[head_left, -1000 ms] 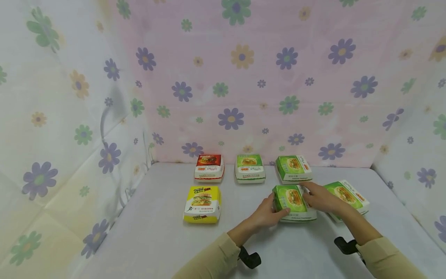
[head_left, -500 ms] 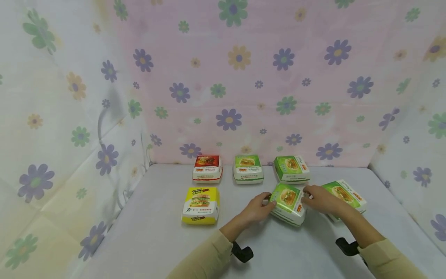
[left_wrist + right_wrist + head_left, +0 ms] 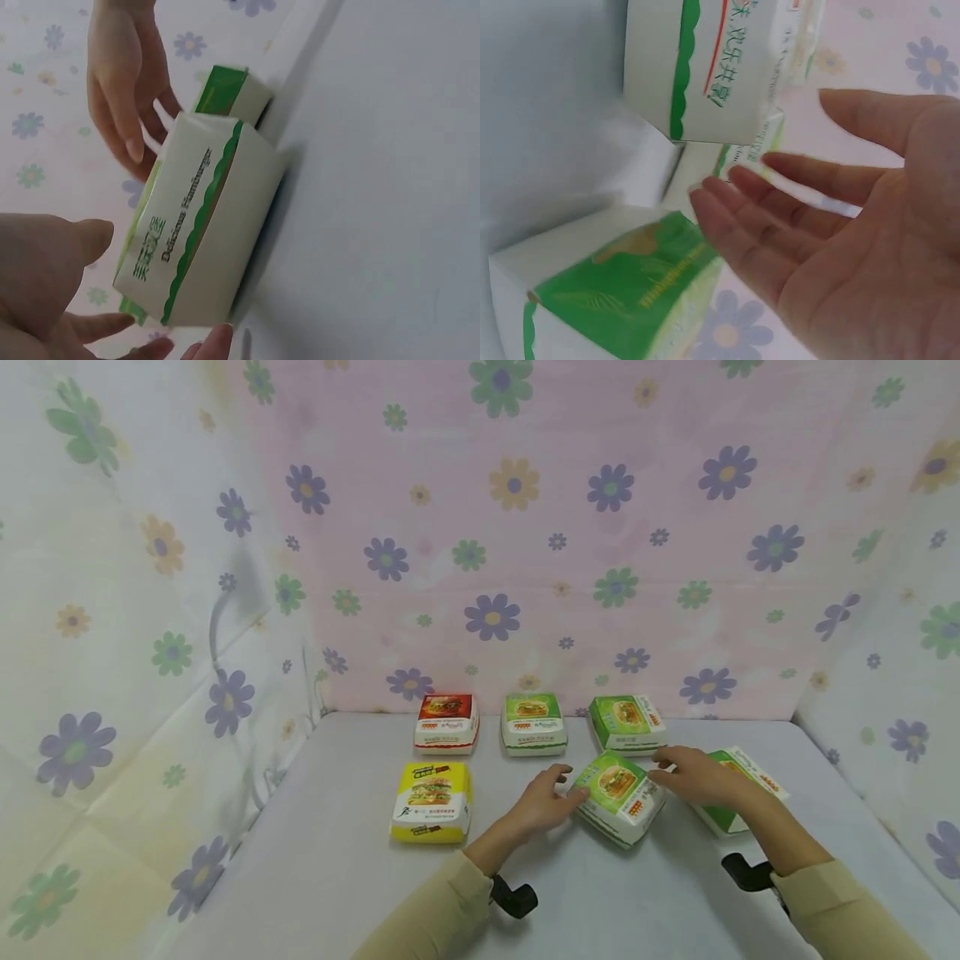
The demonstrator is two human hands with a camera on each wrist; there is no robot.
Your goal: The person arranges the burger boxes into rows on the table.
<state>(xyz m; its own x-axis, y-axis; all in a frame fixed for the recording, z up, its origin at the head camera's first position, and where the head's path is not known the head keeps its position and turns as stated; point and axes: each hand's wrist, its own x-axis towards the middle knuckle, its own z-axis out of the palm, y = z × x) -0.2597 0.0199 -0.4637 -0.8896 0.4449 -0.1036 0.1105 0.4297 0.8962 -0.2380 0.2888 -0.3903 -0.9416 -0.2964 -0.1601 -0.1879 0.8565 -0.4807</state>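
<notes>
A green-and-white burger box (image 3: pixel 618 793) sits turned at an angle on the table, between the two hands. My left hand (image 3: pixel 542 802) is at its left side, fingers spread and loosely bent; in the left wrist view the fingertips (image 3: pixel 220 341) are close to the box's lower corner, and I cannot tell if they touch. My right hand (image 3: pixel 693 777) hovers at the box's right side, its fingers relaxed, with a gap to the box in the right wrist view. Partly behind the right hand lies another green box (image 3: pixel 738 785).
Along the back stand a red-and-white box (image 3: pixel 447 724), a green box (image 3: pixel 533 724) and a further green box (image 3: pixel 627 724), the last just behind the turned box. A yellow-and-white box (image 3: pixel 431 803) is at the left. Flowered cloth (image 3: pixel 487 527) walls the white table (image 3: pixel 337 877).
The burger box between the hands has turned from nearly square-on to angled and shifted slightly left. Both hands have loosened from it, the left one drawing back leftward.
</notes>
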